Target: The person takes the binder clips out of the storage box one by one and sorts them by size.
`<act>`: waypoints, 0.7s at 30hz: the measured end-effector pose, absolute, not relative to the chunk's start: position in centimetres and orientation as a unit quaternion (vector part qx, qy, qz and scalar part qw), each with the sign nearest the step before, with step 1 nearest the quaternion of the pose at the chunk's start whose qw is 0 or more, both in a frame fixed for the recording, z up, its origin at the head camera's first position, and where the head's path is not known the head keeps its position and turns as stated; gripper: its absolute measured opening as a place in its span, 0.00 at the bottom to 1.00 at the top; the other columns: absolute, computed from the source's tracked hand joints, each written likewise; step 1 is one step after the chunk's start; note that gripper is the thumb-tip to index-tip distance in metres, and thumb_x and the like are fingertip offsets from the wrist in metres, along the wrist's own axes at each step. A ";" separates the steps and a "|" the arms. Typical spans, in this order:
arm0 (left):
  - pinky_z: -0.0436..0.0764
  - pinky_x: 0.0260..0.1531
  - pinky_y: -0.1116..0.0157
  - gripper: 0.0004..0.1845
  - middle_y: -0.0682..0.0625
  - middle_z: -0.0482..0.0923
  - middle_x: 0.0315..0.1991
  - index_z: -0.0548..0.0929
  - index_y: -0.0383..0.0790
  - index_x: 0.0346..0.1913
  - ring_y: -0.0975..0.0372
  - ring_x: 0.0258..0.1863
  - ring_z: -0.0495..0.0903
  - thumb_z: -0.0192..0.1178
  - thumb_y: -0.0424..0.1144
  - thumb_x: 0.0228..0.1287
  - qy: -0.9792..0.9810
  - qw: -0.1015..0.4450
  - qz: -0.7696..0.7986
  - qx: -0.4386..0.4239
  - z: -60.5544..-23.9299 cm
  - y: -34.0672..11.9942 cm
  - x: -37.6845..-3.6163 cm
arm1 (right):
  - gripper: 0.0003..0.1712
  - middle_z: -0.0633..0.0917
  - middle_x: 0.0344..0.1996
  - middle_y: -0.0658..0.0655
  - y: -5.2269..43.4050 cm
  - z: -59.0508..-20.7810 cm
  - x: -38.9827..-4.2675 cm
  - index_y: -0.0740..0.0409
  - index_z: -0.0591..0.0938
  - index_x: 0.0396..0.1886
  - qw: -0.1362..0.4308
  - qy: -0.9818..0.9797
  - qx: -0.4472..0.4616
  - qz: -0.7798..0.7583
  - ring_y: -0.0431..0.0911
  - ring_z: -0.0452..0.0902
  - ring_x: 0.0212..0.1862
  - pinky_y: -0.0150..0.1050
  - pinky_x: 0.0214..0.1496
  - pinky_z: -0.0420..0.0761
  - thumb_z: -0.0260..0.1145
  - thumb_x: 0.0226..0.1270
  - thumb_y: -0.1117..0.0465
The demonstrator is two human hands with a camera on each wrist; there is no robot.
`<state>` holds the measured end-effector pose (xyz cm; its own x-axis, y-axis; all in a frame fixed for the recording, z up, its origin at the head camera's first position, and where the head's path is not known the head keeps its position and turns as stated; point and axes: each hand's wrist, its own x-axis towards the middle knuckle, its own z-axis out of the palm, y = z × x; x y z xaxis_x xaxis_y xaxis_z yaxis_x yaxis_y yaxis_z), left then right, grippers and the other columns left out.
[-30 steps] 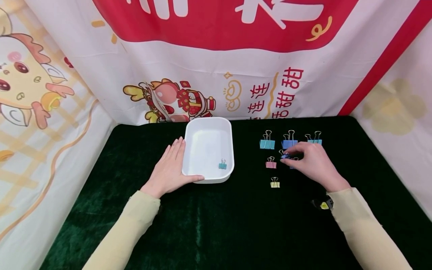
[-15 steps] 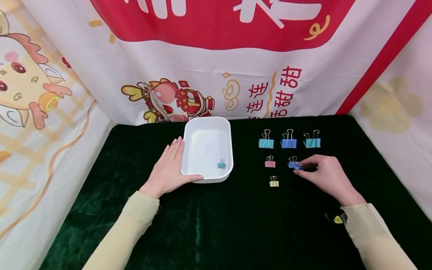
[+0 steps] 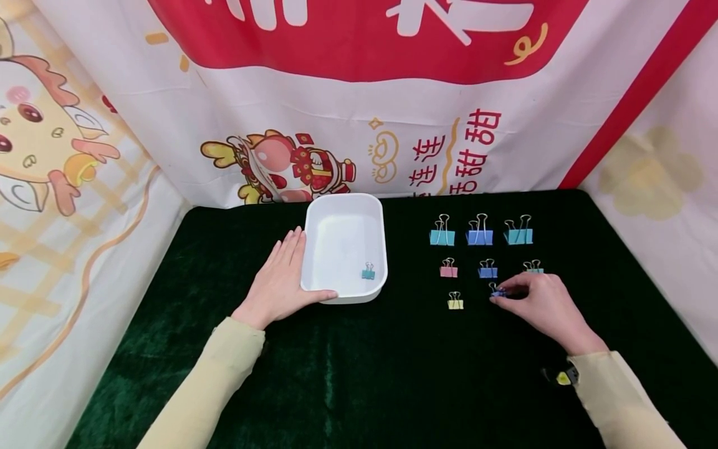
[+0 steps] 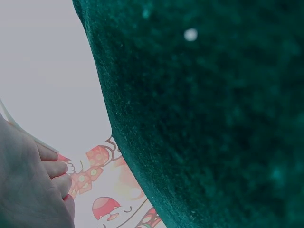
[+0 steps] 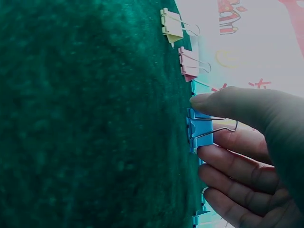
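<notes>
My right hand (image 3: 541,305) pinches a small blue binder clip (image 3: 496,291) between thumb and fingertips; the clip sits on the green velvet cloth (image 3: 359,374), to the right of the yellow binder clip (image 3: 455,302) and below the blue clip of the middle row (image 3: 487,270). In the right wrist view the same clip (image 5: 202,130) rests on the cloth with my thumb over its wire handle and my fingers (image 5: 237,166) under it.

My left hand (image 3: 278,284) lies flat with straight fingers against the left wall of the white tray (image 3: 314,249), thumb along the near rim. A teal clip (image 3: 368,272) lies inside the tray.

Far row: teal (image 3: 442,235), blue (image 3: 479,234), teal (image 3: 518,234) large clips. Middle row: pink (image 3: 448,269), blue, teal (image 3: 533,267).
</notes>
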<state>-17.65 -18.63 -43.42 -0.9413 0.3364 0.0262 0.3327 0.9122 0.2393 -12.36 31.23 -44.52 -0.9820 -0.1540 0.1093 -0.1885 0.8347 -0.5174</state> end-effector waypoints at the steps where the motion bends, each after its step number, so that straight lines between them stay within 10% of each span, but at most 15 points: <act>1: 0.39 0.76 0.52 0.73 0.47 0.34 0.83 0.38 0.40 0.82 0.54 0.80 0.35 0.50 0.88 0.46 0.978 0.008 0.121 0.171 -43.4 -18.6 -17.6 | 0.14 0.89 0.36 0.54 31.3 -44.6 -12.3 0.56 0.91 0.38 0.029 -0.957 0.088 0.273 0.48 0.82 0.39 0.52 0.42 0.83 0.80 0.59 0.52; 21: 0.40 0.76 0.52 0.74 0.46 0.35 0.83 0.37 0.40 0.82 0.54 0.80 0.36 0.49 0.89 0.45 0.979 0.002 0.117 0.166 -43.5 -18.6 -17.7 | 0.21 0.87 0.30 0.48 31.4 -45.2 -12.1 0.56 0.90 0.38 -0.002 -0.958 0.074 0.275 0.43 0.80 0.33 0.42 0.36 0.82 0.79 0.59 0.43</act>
<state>-17.66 -18.57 -43.47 -0.9446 0.3263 0.0347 0.3253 0.9172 0.2301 -12.12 31.39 -45.22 -0.9889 -0.1440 0.0363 -0.1413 0.8372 -0.5284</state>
